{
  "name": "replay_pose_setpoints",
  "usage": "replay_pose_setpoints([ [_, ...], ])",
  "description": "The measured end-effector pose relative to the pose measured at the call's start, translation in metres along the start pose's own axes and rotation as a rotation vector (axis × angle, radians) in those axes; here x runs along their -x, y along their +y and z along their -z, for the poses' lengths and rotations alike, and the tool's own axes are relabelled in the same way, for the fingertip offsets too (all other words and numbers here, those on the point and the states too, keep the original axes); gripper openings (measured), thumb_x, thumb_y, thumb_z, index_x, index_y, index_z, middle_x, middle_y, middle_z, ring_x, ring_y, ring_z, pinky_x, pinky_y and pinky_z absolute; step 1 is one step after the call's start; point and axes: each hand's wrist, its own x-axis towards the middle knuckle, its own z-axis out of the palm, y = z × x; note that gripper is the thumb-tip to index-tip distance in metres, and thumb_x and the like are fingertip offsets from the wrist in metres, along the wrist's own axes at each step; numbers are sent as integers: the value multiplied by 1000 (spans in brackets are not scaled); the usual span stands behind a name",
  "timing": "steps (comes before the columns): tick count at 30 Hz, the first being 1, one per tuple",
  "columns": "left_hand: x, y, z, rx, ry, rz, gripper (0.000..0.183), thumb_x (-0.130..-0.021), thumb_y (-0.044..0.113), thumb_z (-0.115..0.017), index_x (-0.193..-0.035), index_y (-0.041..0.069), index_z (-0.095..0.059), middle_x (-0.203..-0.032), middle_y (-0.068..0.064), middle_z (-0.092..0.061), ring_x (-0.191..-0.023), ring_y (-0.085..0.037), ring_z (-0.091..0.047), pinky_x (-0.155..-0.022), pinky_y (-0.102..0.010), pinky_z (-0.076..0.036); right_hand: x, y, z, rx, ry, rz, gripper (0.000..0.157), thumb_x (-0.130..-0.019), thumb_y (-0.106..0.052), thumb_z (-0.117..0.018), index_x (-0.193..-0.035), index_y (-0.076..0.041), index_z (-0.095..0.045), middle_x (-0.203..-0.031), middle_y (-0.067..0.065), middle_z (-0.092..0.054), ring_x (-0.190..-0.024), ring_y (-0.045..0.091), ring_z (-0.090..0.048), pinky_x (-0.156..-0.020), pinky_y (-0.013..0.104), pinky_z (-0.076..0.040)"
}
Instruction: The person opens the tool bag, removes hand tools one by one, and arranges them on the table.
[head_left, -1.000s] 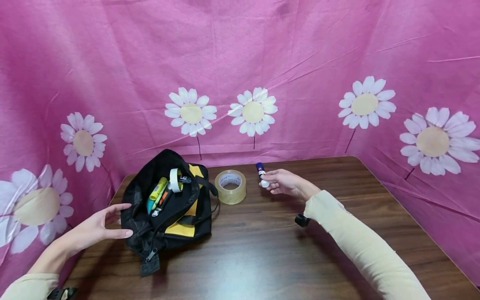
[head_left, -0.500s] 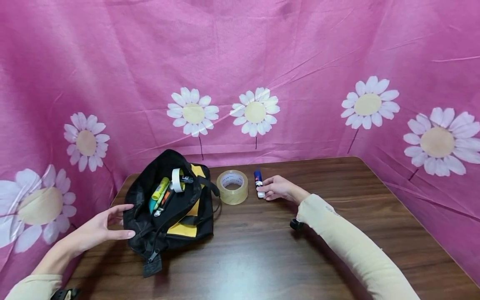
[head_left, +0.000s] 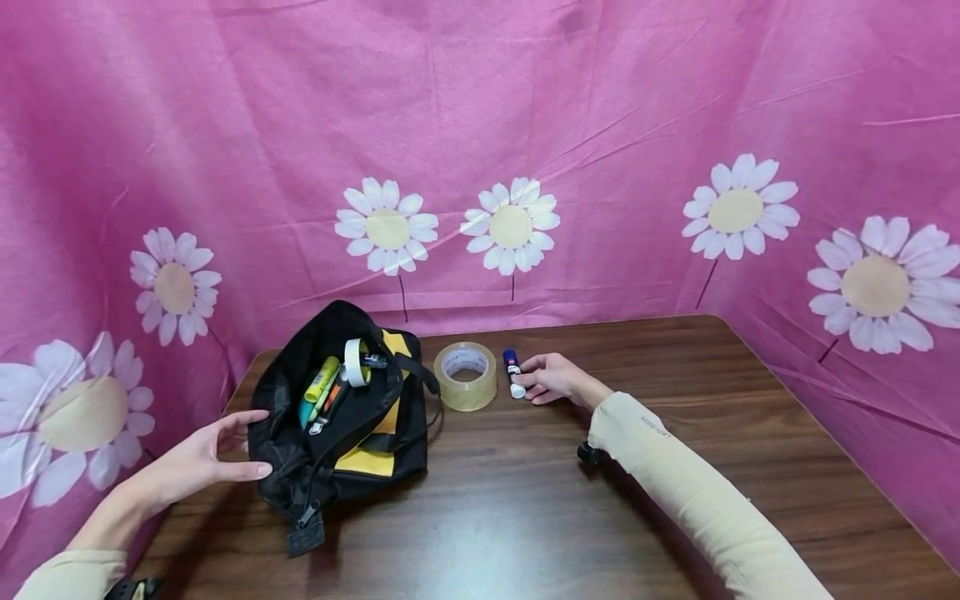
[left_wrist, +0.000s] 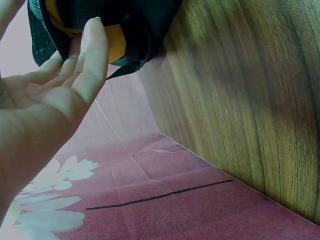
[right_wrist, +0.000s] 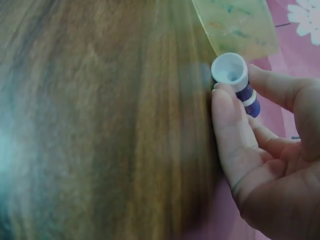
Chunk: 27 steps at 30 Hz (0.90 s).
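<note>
A black and yellow bag lies with its mouth gaping on the left of the table. Inside are a yellow highlighter, a white tape roll and a utility knife with orange on it. My left hand touches the bag's left side, thumb and fingers spread apart; the left wrist view shows these fingers against the fabric. My right hand pinches a glue stick with a blue cap and white base, low at the tabletop. Its hollow base faces the right wrist camera.
A wide roll of clear packing tape stands between the bag and the glue stick. The brown wooden table runs back to a pink curtain with white flowers, which also encloses both sides.
My right hand has brought the glue stick down and nearer to the packing tape, and its capped end now leans left. My left hand stays at the bag.
</note>
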Motion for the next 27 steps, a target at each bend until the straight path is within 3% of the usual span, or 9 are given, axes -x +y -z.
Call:
replay_pose_setpoints([
  [9,1,1,0,7,0,-14,76,-90,19,-78,-150,-4,-38,-143,-32,-44,-123,-47,-49,-82,-20,-47,1,4,3,-11,-34,9,54,-96,-19,-72,-137,6,-49,-93,11,-69,-72,16,-67,-63,29,-57],
  [27,-1,1,0,11,-3,-20,76,-90,19,-78,-149,-4,-38,-142,-31,-45,-123,-45,-50,-82,-19,-47,-3,2,0,12,26,0,48,-98,-23,-68,-134,4,-51,-94,15,-64,-68,16,-66,-61,29,-56],
])
